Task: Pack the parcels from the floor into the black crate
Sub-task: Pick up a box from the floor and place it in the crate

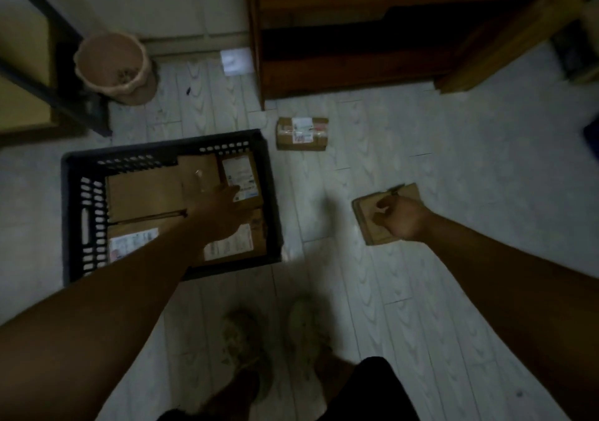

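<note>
Looking straight down in dim light, two bare forearms are seen reaching away from a pair of pale shoes (275, 333) at 6 o'clock. At 3 o'clock the right hand (400, 221) is curled over a flat brown parcel (372, 226) lying on the floor; the fingers appear closed on its near edge, probably so it can be lifted, though whether it has left the floor cannot be told. At 9 o'clock the left hand (215, 211) is laid over cardboard parcels already packed in the black crate (76, 213), fingers loosely extended; whether anything is gripped cannot be told. It is likely pressing or steadying them to keep room.

Several labelled boxes nearly cover the crate's bottom, so space looks tight. Farther on, at 12 o'clock, one taped parcel (302, 134) is left on the pale floor (453, 148), well apart from the crate. Beyond it wooden furniture (356, 31) is seen, with a pinkish bin (113, 67) at 10 o'clock. Nothing lies between the held parcel and the crate.
</note>
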Demonstrator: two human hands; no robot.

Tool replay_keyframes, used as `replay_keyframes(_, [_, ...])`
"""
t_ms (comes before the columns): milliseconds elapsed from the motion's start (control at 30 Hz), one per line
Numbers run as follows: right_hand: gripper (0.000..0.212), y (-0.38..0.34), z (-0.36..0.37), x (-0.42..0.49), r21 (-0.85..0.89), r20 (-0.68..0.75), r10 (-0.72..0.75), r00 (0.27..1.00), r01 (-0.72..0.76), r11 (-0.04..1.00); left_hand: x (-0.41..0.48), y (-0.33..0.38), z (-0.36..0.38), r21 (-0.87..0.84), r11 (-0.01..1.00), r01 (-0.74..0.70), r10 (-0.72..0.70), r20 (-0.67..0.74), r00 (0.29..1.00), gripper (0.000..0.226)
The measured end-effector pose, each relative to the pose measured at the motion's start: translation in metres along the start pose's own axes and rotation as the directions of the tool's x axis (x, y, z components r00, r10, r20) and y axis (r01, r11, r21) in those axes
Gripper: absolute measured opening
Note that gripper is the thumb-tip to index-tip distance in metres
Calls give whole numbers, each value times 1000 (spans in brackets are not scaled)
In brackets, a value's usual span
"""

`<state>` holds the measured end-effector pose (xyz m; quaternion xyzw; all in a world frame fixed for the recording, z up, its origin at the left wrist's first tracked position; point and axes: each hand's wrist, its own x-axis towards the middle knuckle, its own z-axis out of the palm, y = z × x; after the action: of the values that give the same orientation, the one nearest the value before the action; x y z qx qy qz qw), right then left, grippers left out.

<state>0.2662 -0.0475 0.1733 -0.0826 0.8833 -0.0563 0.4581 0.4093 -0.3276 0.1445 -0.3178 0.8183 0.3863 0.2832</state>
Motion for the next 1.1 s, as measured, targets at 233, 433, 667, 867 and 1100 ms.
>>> replay_keyframes(233, [51, 119, -42, 11, 28, 11, 88, 996, -89, 996, 31, 108, 68, 22, 998, -56, 54, 52, 997, 79])
replay_keyframes(433, [46, 211, -86, 91, 80, 72, 26, 997, -32, 996, 76, 195, 173, -45, 994, 95, -92, 55, 994, 70])
replay_keyframes(667, [60, 286, -79, 192, 150, 157, -96, 983, 72, 986, 126, 248, 302, -157, 933, 324, -317, 66, 946, 67])
replay_keyframes(867, [49, 294, 11, 278, 219, 215, -175, 961, 127, 967, 193, 218, 391, -258, 852, 456, -447, 96, 889, 73])
replay_keyframes(1100, [96, 285, 116, 345, 276, 145, -90, 985, 47, 960, 262, 168, 464, -542, 690, 480, -440, 212, 873, 67])
